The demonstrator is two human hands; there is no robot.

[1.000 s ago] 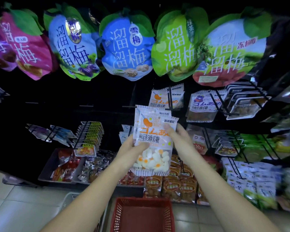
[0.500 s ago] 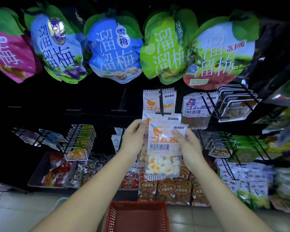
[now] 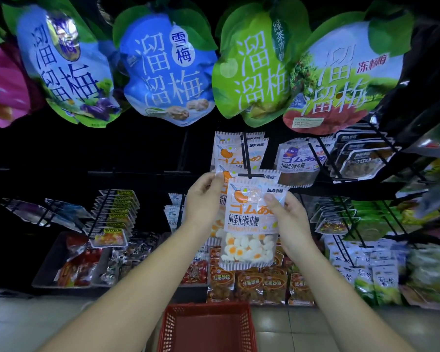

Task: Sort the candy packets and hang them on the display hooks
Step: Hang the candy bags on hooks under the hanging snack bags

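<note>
You are pinching the rear egg-candy packet (image 3: 269, 177) with your left hand (image 3: 203, 199) and gripping the front packet (image 3: 249, 224) with your right hand (image 3: 290, 219), both just under the display hook (image 3: 247, 158) tip.

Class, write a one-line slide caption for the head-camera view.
Left hand and right hand hold egg-gummy packets at a display hook carrying matching packets.

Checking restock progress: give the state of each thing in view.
Front packet: upright, gripped by right hand, top just under the hook tip, not hung.
Rear packet: behind it, pinched by left hand.
Hook: carries matching packets further back.
Basket: on the floor below the hands.
</note>
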